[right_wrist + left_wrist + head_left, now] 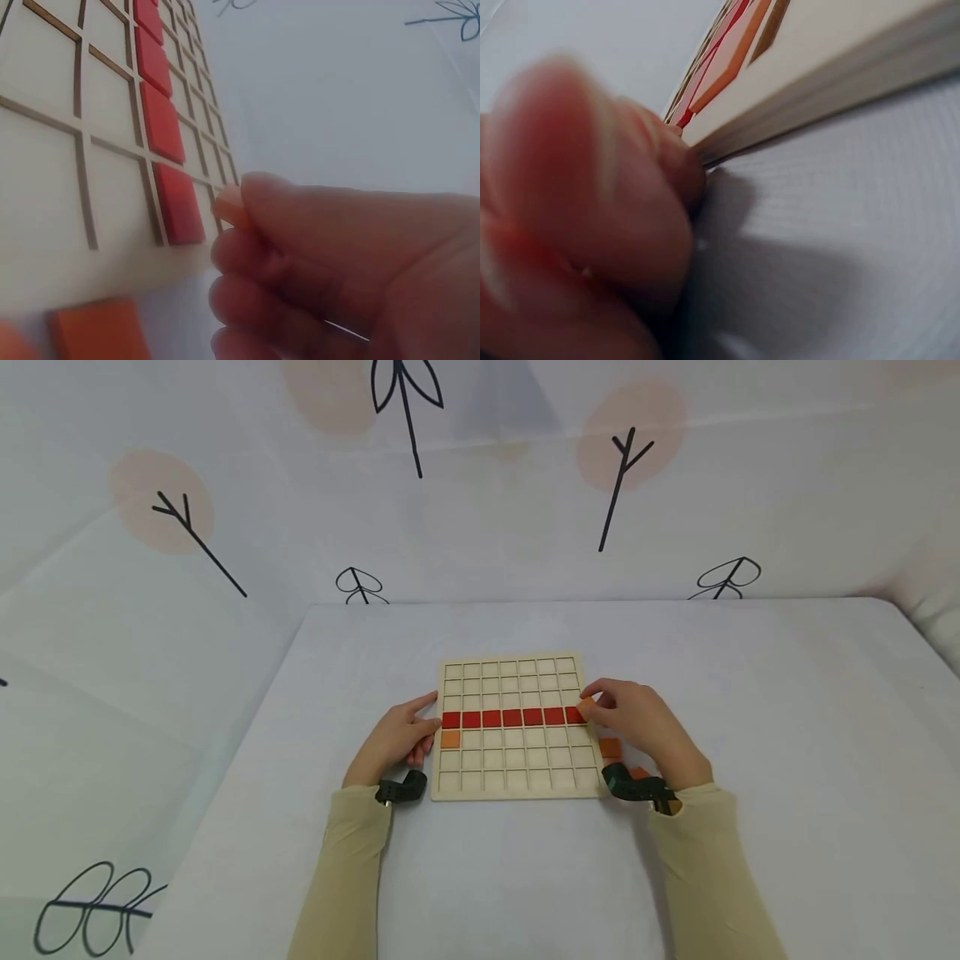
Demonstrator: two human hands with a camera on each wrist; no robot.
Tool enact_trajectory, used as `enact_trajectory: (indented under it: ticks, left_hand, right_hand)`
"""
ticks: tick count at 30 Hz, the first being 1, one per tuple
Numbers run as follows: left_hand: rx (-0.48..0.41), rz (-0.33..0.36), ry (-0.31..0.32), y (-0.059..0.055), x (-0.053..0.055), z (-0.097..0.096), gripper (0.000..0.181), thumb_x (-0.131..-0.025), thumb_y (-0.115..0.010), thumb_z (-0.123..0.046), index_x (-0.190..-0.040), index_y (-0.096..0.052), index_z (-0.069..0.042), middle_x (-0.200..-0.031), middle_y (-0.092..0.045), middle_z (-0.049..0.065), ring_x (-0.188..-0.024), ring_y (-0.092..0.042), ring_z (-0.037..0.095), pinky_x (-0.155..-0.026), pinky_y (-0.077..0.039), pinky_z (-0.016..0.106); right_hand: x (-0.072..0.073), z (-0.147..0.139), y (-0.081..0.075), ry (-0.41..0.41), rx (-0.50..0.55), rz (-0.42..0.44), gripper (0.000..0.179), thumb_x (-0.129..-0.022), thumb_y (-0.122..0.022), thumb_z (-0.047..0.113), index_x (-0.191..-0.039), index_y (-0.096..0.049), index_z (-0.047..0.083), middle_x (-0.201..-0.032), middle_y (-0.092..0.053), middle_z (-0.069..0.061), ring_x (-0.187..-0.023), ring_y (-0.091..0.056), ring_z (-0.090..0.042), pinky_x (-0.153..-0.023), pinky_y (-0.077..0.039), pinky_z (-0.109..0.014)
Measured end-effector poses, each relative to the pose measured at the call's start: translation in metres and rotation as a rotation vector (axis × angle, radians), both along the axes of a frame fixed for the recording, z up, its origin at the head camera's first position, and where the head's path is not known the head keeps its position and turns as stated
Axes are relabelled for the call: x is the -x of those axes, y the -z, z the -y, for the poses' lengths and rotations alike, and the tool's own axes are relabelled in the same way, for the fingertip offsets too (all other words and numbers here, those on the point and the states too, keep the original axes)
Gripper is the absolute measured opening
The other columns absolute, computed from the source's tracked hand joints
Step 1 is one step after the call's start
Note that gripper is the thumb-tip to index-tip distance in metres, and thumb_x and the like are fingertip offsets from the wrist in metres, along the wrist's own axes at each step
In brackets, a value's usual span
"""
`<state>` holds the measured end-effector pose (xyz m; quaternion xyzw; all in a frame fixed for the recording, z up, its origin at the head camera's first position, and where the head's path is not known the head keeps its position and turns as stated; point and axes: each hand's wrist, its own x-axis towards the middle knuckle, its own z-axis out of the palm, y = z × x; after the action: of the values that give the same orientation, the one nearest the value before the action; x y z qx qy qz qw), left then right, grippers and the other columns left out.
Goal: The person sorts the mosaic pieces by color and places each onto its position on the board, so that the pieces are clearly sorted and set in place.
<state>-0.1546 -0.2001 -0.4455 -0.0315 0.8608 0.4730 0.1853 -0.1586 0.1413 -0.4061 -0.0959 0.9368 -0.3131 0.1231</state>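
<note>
And here's the pinch: the right hand point(637, 714) has an orange tile point(585, 707) between thumb and fingers, tilted, up by the grid board's point(515, 758) right edge, right at the end of the red row point(512, 718). Over on the board's left side, the left hand point(397, 731) isn't grasping anything that I can see; index finger and thumb just touch the edge, the other fingers bent beneath.

So what could go wrong? That fingertip hold looks small; a slip would likely drop the tile onto the red row or off the board's right side. Lower it crooked and it could catch on a cell's divider. Watch that wrist, too: loose orange tiles point(611, 748) lie beside the board's right edge, partly under the hand and its dark wrist mount point(637, 785), so a low sweep might scatter them. And if the left hand's touch is too light, a bump could slide the board, perhaps jogging the lone orange tile point(450, 739) in the leftmost cell, just below the red row.

Underneath the board, a pale desk point(517, 877), finely ribbed up close; beyond the board, a whitish patterned backdrop point(517, 527) with line-drawn twigs, leaves and peach discs.
</note>
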Motion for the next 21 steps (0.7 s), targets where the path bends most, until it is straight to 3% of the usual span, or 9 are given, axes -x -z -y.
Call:
enact_trajectory:
  ticks: [8, 21]
  left_hand:
    - [0.002, 0.002, 0.0, -0.001, -0.002, 0.0, 0.052, -0.089, -0.055, -0.026, -0.137, -0.034, -0.03, -0.058, -0.053, 0.008, -0.04, -0.047, 0.016, -0.04, -0.039, 0.025]
    - [0.004, 0.004, -0.004, -0.002, -0.001, 0.0, 0.052, -0.089, -0.055, -0.026, -0.136, -0.035, -0.031, -0.058, -0.053, 0.008, -0.04, -0.047, 0.017, -0.04, -0.039, 0.025]
  right_hand:
    - [-0.002, 0.014, 0.004, -0.031, 0.012, -0.047, 0.031, -0.087, -0.056, 0.033, -0.112, -0.058, 0.014, -0.087, -0.059, -0.003, -0.077, -0.051, -0.02, -0.068, -0.041, -0.033]
    - [-0.003, 0.033, 0.006, -0.044, 0.024, -0.069, 0.031, -0.088, -0.054, 0.03, -0.115, -0.057, 0.014, -0.09, -0.061, -0.003, -0.082, -0.053, -0.02, -0.075, -0.042, -0.037]
